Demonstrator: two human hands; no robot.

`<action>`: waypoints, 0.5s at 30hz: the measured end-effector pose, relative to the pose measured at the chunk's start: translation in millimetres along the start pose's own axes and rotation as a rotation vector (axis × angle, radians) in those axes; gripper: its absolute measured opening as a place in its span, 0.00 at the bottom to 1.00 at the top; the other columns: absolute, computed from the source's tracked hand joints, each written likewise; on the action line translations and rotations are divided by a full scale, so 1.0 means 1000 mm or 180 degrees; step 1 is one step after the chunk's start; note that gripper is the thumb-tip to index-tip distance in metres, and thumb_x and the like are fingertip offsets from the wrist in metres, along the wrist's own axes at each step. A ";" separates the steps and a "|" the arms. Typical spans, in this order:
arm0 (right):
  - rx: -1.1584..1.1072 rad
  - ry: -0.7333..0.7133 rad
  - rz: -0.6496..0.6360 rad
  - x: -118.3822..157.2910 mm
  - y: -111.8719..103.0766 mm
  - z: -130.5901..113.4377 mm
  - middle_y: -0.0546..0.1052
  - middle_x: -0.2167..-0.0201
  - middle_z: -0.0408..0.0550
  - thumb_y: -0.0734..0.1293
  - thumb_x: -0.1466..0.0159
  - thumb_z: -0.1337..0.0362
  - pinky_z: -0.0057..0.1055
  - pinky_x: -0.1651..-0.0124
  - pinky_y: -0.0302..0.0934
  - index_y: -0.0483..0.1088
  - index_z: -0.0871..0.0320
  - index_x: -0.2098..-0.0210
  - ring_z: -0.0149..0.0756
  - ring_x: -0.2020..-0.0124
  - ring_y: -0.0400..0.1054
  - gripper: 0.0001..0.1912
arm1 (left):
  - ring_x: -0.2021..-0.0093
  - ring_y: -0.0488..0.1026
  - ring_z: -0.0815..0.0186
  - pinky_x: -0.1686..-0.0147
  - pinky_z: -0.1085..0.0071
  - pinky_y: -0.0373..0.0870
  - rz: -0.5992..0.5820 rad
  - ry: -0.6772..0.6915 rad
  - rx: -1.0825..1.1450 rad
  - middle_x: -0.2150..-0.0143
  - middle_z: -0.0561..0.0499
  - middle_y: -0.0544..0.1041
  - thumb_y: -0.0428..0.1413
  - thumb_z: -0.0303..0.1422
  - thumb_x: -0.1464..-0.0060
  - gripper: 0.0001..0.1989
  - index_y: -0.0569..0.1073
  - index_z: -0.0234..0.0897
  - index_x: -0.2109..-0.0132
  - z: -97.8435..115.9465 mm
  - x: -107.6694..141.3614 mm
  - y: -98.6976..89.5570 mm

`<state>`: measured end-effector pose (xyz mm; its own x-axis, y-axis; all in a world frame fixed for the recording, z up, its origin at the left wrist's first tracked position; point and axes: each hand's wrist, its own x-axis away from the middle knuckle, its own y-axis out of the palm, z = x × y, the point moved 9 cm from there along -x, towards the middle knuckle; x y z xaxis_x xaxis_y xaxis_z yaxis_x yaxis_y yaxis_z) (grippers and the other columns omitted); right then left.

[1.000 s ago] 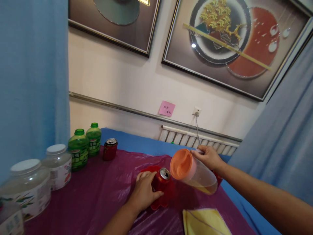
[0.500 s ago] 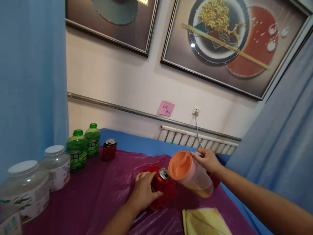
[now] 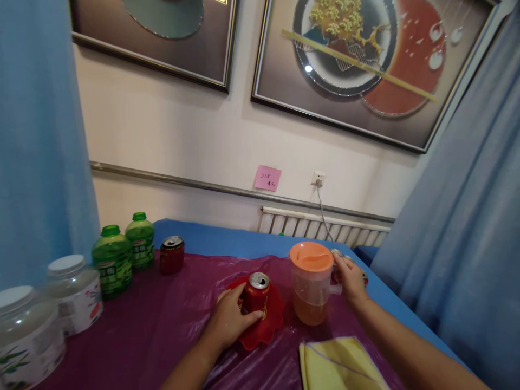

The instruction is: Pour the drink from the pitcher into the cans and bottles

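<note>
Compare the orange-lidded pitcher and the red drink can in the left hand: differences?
Look: pitcher is see-through, with an orange lid and amber liquid; red drink can is opaque, with a silver top.
Size: pitcher is taller and wider than the red drink can.
Grip: right hand holds the pitcher at its side; left hand curls around the red drink can.
Shared: both are upright.

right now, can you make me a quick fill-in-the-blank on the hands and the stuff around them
1. The left hand grips a can coloured ____.
2. The right hand is at the pitcher, whose lid is ____.
3. The folded cloth's colour is ____.
4. The green bottles number ____.

Missing words: red; orange; yellow; two.
</note>
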<state>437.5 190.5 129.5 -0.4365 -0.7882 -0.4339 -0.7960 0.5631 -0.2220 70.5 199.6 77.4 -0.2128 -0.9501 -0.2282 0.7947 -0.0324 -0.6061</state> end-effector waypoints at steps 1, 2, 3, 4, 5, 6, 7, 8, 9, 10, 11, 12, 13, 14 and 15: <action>-0.0189 0.0180 0.0158 0.002 -0.004 0.011 0.55 0.86 0.35 0.63 0.41 0.32 0.30 0.80 0.50 0.53 0.51 0.80 0.30 0.83 0.50 0.31 | 0.46 0.78 0.50 0.44 0.58 0.72 -0.0007 0.0016 0.0068 0.45 0.43 0.82 0.67 0.38 0.58 0.33 0.75 0.39 0.42 0.000 -0.001 0.000; -0.0356 0.0342 0.0292 0.004 -0.007 0.020 0.55 0.86 0.35 0.65 0.42 0.32 0.30 0.80 0.50 0.54 0.51 0.80 0.30 0.84 0.50 0.31 | 0.46 0.79 0.51 0.44 0.59 0.73 -0.0017 0.0036 0.0142 0.45 0.43 0.82 0.66 0.38 0.57 0.32 0.75 0.38 0.42 0.000 -0.002 0.000; -0.0471 0.0454 0.0380 0.006 -0.009 0.028 0.55 0.86 0.35 0.65 0.43 0.33 0.30 0.81 0.50 0.56 0.51 0.79 0.30 0.84 0.50 0.30 | 0.47 0.79 0.51 0.45 0.59 0.74 -0.0030 0.0054 0.0215 0.45 0.43 0.82 0.66 0.38 0.57 0.32 0.74 0.38 0.42 0.000 -0.003 0.000; -0.0517 0.0492 0.0408 0.008 -0.010 0.032 0.55 0.86 0.35 0.65 0.42 0.33 0.30 0.81 0.50 0.57 0.51 0.79 0.31 0.84 0.50 0.30 | 0.47 0.80 0.52 0.45 0.59 0.75 -0.0045 0.0055 0.0280 0.44 0.43 0.82 0.65 0.38 0.56 0.32 0.74 0.38 0.42 0.001 -0.004 0.000; -0.0553 0.0518 0.0423 0.009 -0.011 0.036 0.55 0.86 0.35 0.64 0.42 0.33 0.30 0.81 0.50 0.59 0.51 0.78 0.31 0.84 0.51 0.29 | 0.47 0.80 0.51 0.45 0.59 0.75 -0.0061 0.0045 0.0326 0.44 0.42 0.82 0.65 0.39 0.56 0.33 0.73 0.37 0.42 0.001 -0.005 0.000; -0.0603 0.0559 0.0445 0.011 -0.013 0.039 0.57 0.86 0.36 0.64 0.42 0.33 0.31 0.81 0.50 0.61 0.52 0.77 0.32 0.84 0.51 0.29 | 0.46 0.80 0.51 0.44 0.58 0.75 -0.0067 0.0033 0.0348 0.44 0.42 0.82 0.65 0.39 0.56 0.33 0.73 0.37 0.41 0.001 -0.006 -0.001; -0.0651 0.0605 0.0467 0.013 -0.015 0.042 0.58 0.85 0.36 0.64 0.42 0.33 0.31 0.81 0.51 0.62 0.52 0.76 0.32 0.84 0.53 0.28 | 0.46 0.80 0.50 0.44 0.57 0.75 -0.0058 0.0031 0.0348 0.44 0.42 0.81 0.65 0.40 0.56 0.34 0.73 0.36 0.41 0.002 -0.007 -0.002; -0.0698 0.0649 0.0490 0.015 -0.017 0.044 0.60 0.85 0.37 0.64 0.41 0.34 0.31 0.80 0.52 0.63 0.52 0.76 0.33 0.84 0.54 0.28 | 0.45 0.80 0.50 0.43 0.56 0.75 -0.0043 0.0041 0.0331 0.44 0.42 0.81 0.65 0.40 0.56 0.34 0.73 0.37 0.41 0.003 -0.007 -0.003; -0.0735 0.0688 0.0514 0.018 -0.019 0.046 0.61 0.84 0.38 0.64 0.41 0.35 0.31 0.80 0.53 0.64 0.52 0.75 0.33 0.83 0.55 0.27 | 0.45 0.79 0.49 0.42 0.55 0.74 -0.0016 0.0053 0.0305 0.43 0.42 0.81 0.65 0.40 0.57 0.34 0.73 0.37 0.41 0.004 -0.008 -0.004; -0.0744 0.0706 0.0532 0.020 -0.021 0.047 0.62 0.83 0.38 0.64 0.40 0.36 0.31 0.79 0.54 0.64 0.52 0.75 0.33 0.82 0.56 0.26 | 0.44 0.79 0.49 0.42 0.55 0.74 0.0012 0.0065 0.0272 0.43 0.42 0.81 0.66 0.39 0.57 0.34 0.73 0.38 0.41 0.004 -0.008 -0.005; -0.0703 0.0683 0.0545 0.022 -0.022 0.047 0.62 0.83 0.39 0.64 0.39 0.36 0.31 0.78 0.54 0.63 0.52 0.75 0.34 0.82 0.57 0.26 | 0.44 0.79 0.49 0.41 0.55 0.74 0.0045 0.0073 0.0232 0.43 0.43 0.81 0.66 0.39 0.57 0.34 0.73 0.38 0.41 0.005 -0.008 -0.005; -0.0635 0.0632 0.0555 0.023 -0.024 0.045 0.62 0.82 0.39 0.63 0.38 0.36 0.31 0.78 0.55 0.63 0.52 0.76 0.34 0.81 0.57 0.26 | 0.44 0.79 0.49 0.41 0.55 0.74 0.0073 0.0077 0.0183 0.43 0.43 0.81 0.66 0.39 0.58 0.35 0.74 0.39 0.41 0.005 -0.008 -0.006; -0.0560 0.0582 0.0556 0.023 -0.026 0.044 0.63 0.82 0.39 0.62 0.37 0.37 0.31 0.77 0.55 0.62 0.52 0.76 0.34 0.80 0.58 0.27 | 0.44 0.78 0.48 0.41 0.55 0.73 0.0096 0.0079 0.0128 0.43 0.43 0.81 0.66 0.39 0.58 0.35 0.74 0.39 0.41 0.005 -0.008 -0.006; -0.0435 0.0481 0.0520 0.024 -0.027 0.040 0.63 0.81 0.39 0.61 0.36 0.37 0.31 0.76 0.56 0.62 0.53 0.76 0.34 0.79 0.59 0.27 | 0.44 0.78 0.48 0.41 0.54 0.73 0.0117 0.0074 0.0075 0.43 0.43 0.81 0.67 0.40 0.59 0.35 0.74 0.39 0.41 0.005 -0.008 -0.006; -0.0341 0.0360 0.0505 0.024 -0.030 0.036 0.65 0.79 0.40 0.61 0.36 0.37 0.31 0.74 0.58 0.62 0.53 0.74 0.35 0.77 0.61 0.27 | 0.44 0.78 0.48 0.41 0.54 0.73 0.0138 0.0064 0.0032 0.43 0.43 0.81 0.67 0.40 0.59 0.36 0.75 0.39 0.41 0.004 -0.008 -0.006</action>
<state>465.7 163.8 94.1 -0.5993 -0.7180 -0.3539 -0.7509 0.6575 -0.0622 69.7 206.5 85.5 -0.1892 -0.9442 -0.2695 0.8091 0.0056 -0.5877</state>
